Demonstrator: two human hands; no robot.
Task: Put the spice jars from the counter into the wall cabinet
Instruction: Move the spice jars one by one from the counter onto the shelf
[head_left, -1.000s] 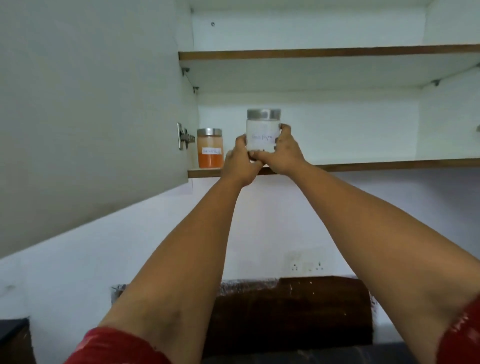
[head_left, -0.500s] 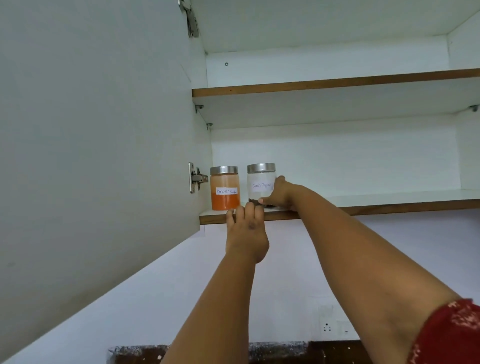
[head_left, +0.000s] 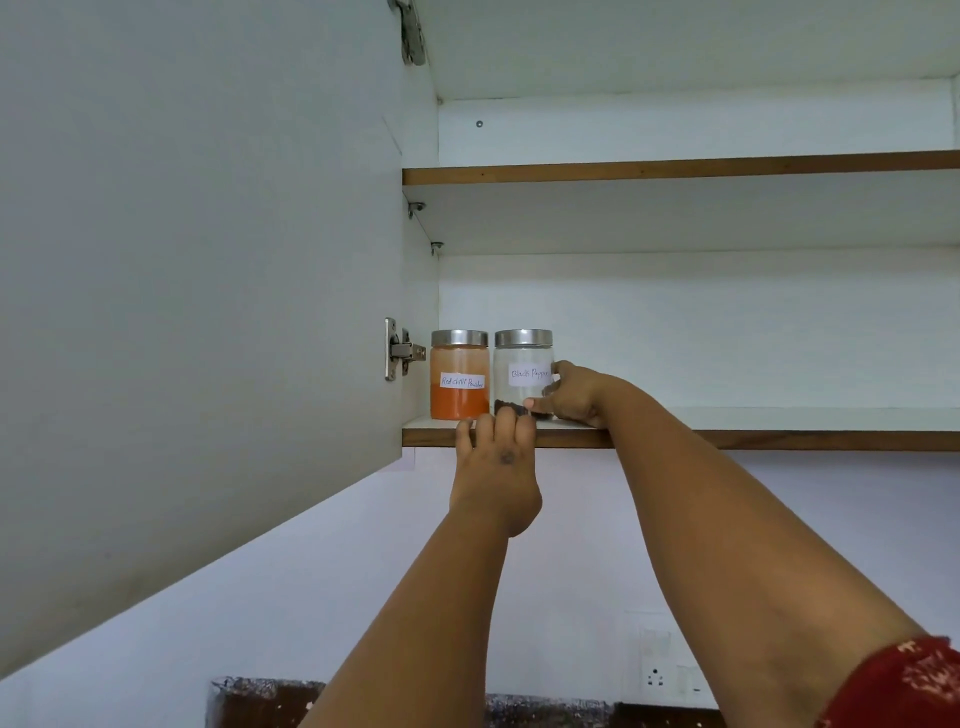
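Black-pepper jar (head_left: 523, 371) on shelf (head_left: 779, 439), gripped by right hand (head_left: 571, 395).

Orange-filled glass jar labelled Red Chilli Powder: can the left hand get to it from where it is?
Probably yes. The left hand rests on the shelf edge just below the orange-filled glass jar; nothing stands between them.

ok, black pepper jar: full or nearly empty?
Nearly empty. The black pepper jar is clear glass, and only a thin dark layer of peppercorns shows at its bottom; the rest looks empty up to the lid.
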